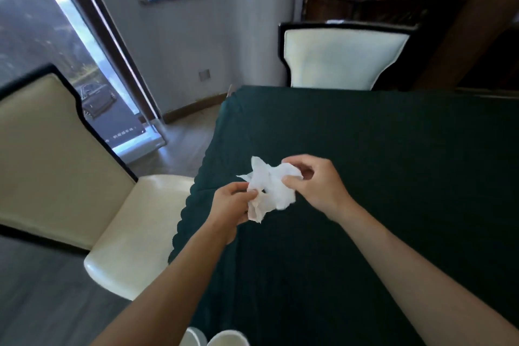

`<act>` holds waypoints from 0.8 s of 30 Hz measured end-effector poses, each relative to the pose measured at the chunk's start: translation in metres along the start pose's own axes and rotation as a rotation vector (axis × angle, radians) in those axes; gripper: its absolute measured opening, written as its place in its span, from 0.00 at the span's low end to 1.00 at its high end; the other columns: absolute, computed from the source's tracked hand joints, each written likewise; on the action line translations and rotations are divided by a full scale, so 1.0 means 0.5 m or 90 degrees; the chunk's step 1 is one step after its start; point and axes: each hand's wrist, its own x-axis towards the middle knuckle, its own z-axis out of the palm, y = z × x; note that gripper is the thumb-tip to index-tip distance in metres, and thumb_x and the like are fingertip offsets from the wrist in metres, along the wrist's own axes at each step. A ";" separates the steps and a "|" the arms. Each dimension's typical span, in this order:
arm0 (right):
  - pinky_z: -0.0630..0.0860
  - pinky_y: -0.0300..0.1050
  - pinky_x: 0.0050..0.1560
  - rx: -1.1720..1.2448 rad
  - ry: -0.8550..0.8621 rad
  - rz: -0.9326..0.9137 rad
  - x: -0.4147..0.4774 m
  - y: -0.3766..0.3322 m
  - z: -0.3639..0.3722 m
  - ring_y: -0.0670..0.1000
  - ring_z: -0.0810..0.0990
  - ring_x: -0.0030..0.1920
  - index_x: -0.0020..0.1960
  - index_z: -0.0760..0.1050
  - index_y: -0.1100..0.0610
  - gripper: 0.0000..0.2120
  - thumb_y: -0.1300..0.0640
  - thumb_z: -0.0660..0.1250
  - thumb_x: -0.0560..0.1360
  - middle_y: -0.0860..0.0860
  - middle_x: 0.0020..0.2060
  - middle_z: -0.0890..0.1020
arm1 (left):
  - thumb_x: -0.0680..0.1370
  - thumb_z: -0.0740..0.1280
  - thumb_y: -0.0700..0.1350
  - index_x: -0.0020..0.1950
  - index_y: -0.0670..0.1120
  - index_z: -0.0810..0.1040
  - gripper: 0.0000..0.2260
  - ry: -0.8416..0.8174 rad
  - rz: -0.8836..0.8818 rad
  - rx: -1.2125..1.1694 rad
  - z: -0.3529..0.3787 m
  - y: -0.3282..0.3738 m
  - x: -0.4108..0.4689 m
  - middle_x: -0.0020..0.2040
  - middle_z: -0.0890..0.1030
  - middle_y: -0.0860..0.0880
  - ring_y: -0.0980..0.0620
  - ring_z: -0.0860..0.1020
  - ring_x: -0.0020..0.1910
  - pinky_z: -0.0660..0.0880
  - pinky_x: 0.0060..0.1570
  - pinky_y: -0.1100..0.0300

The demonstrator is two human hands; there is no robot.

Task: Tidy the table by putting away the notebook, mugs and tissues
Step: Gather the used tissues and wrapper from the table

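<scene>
At the far left stands a cream chair (70, 154), its seat just beside the bench (393, 163) edge; nothing of the task lies on it. Moving right, the left hand (230, 202) comes in over the bench's scalloped left edge. Its grip is pinched together on the lower left part of the tissues (269, 188) — thumb and fingertips closed on the paper, with a tail of it hanging below the fist.

The tissues form one crumpled white wad held in the air above the green cloth, between the two hands and not resting on the bench. Its long axis runs on a slant, from the low corner at the left hand up and right toward the other hand.

Further right, the right hand (314, 185) pinches the upper right end of the wad, thumb and forefinger clamped on the paper, the other fingers curled loosely. So the wad lies right of the left grip and left of the right grip, touching both; neither hand is nearer.

The coming move, I judge, turns on this shared hold — bunching the paper into one hand to carry it off. Two white rims (224, 338) show at the bottom edge, perhaps mugs; I cannot tell. No notebook is in view.
</scene>
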 end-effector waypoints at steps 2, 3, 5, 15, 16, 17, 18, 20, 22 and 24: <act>0.84 0.47 0.52 0.048 0.025 0.001 -0.070 -0.034 -0.016 0.49 0.87 0.49 0.50 0.87 0.50 0.10 0.62 0.73 0.73 0.46 0.47 0.89 | 0.80 0.70 0.36 0.59 0.41 0.83 0.08 -0.035 0.019 -0.006 0.017 0.013 -0.060 0.51 0.89 0.41 0.45 0.88 0.44 0.83 0.37 0.55; 0.84 0.48 0.51 0.070 0.047 0.008 -0.107 -0.052 -0.025 0.50 0.87 0.49 0.49 0.87 0.50 0.09 0.62 0.73 0.74 0.47 0.47 0.89 | 0.80 0.70 0.36 0.59 0.41 0.83 0.08 -0.054 0.030 -0.009 0.026 0.019 -0.093 0.51 0.89 0.41 0.44 0.88 0.46 0.83 0.39 0.55; 0.83 0.45 0.47 0.082 0.095 0.019 -0.180 -0.078 -0.037 0.51 0.87 0.49 0.49 0.87 0.51 0.08 0.61 0.73 0.75 0.47 0.47 0.89 | 0.81 0.70 0.37 0.59 0.41 0.83 0.08 -0.102 0.048 -0.024 0.046 0.026 -0.156 0.52 0.89 0.40 0.42 0.88 0.48 0.84 0.41 0.53; 0.84 0.50 0.52 0.238 0.363 0.063 -0.587 -0.130 -0.090 0.52 0.86 0.49 0.48 0.85 0.57 0.08 0.63 0.67 0.78 0.49 0.46 0.87 | 0.82 0.68 0.38 0.58 0.41 0.85 0.08 -0.361 0.072 0.028 0.160 -0.039 -0.497 0.51 0.88 0.38 0.46 0.86 0.44 0.84 0.45 0.52; 0.85 0.51 0.53 0.251 0.389 0.075 -0.625 -0.129 -0.101 0.51 0.87 0.49 0.48 0.85 0.57 0.08 0.63 0.67 0.78 0.49 0.46 0.87 | 0.82 0.68 0.39 0.60 0.42 0.85 0.09 -0.397 0.054 0.019 0.175 -0.046 -0.524 0.53 0.89 0.39 0.46 0.87 0.45 0.84 0.47 0.51; 0.85 0.52 0.53 0.267 0.419 0.094 -0.664 -0.128 -0.117 0.52 0.88 0.50 0.48 0.85 0.56 0.08 0.63 0.67 0.77 0.50 0.47 0.88 | 0.83 0.68 0.40 0.61 0.42 0.85 0.09 -0.437 0.033 0.012 0.192 -0.055 -0.551 0.54 0.89 0.40 0.45 0.87 0.48 0.84 0.50 0.49; 0.86 0.53 0.52 0.281 0.449 0.110 -0.702 -0.125 -0.133 0.54 0.88 0.49 0.49 0.85 0.55 0.08 0.63 0.68 0.77 0.52 0.47 0.89 | 0.83 0.67 0.41 0.62 0.43 0.85 0.10 -0.481 0.010 0.002 0.211 -0.064 -0.578 0.56 0.88 0.40 0.44 0.87 0.50 0.84 0.53 0.47; 0.86 0.54 0.50 0.290 0.502 0.123 -0.770 -0.118 -0.165 0.55 0.89 0.49 0.49 0.85 0.54 0.08 0.63 0.69 0.76 0.53 0.46 0.89 | 0.84 0.67 0.43 0.65 0.42 0.84 0.12 -0.568 -0.018 -0.012 0.249 -0.082 -0.627 0.59 0.87 0.40 0.43 0.86 0.54 0.82 0.55 0.46; 0.87 0.54 0.50 0.244 0.549 0.126 -0.837 -0.102 -0.200 0.54 0.89 0.48 0.47 0.85 0.51 0.08 0.61 0.70 0.75 0.51 0.46 0.88 | 0.84 0.66 0.43 0.67 0.41 0.82 0.13 -0.623 -0.027 -0.014 0.297 -0.102 -0.684 0.61 0.86 0.39 0.43 0.86 0.55 0.83 0.53 0.49; 0.87 0.52 0.49 0.180 0.578 0.134 -0.898 -0.088 -0.235 0.51 0.88 0.47 0.47 0.85 0.48 0.08 0.60 0.70 0.74 0.48 0.46 0.88 | 0.84 0.66 0.39 0.66 0.39 0.81 0.12 -0.629 -0.013 -0.006 0.345 -0.121 -0.738 0.59 0.87 0.39 0.45 0.86 0.50 0.83 0.48 0.52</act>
